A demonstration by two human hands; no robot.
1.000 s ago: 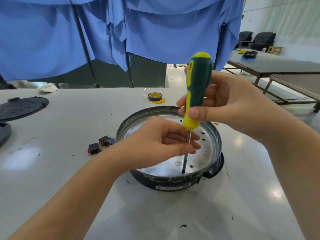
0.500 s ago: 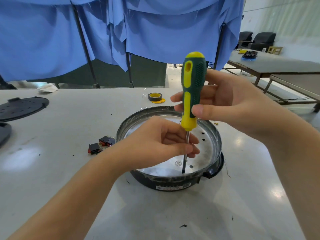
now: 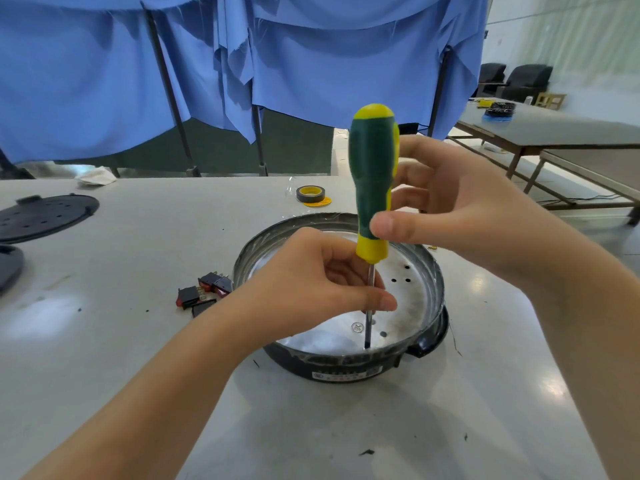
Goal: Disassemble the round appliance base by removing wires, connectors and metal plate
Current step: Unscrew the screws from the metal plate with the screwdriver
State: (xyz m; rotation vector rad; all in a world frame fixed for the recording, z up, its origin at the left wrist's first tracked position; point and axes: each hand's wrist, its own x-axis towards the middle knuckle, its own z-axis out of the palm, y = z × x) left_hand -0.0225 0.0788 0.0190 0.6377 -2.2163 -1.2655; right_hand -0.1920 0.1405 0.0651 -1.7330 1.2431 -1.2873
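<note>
Right hand: the right hand (image 3: 446, 206) grasped the green and yellow handle of a screwdriver (image 3: 372, 181), thumb across the front of the handle, fingers wrapped behind it.
Left hand: the left hand (image 3: 311, 289) pinched the bare steel shaft (image 3: 370, 292) just under the handle, thumb and curled fingers closed on it.
Screwdriver: it stood upright, its tip down on the metal plate (image 3: 332, 337) at about 6 o'clock, close to the near rim.
Round appliance base: the black round base (image 3: 346, 370) sat on the grey table (image 3: 138, 244) at the centre of the scene, open side up, the silvery plate lying inside it.
Plate details: a screw head (image 3: 357, 328) showed just beside the tip, at its 9 o'clock; small dark holes (image 3: 400, 280) dotted the plate toward 2 o'clock.
Removed parts: black and red switches (image 3: 204, 292) lay on the table at 9 o'clock of the base, just beside its wall.
Tape: a black and yellow roll of tape (image 3: 310, 194) lay at 12 o'clock, beyond the base.
Far left: a black perforated cover (image 3: 45, 216) rested near the table's left edge, at 10 o'clock.
Backdrop: blue cloth (image 3: 311, 64) hung behind the table; a second table (image 3: 554, 129) stood at 2 o'clock.
</note>
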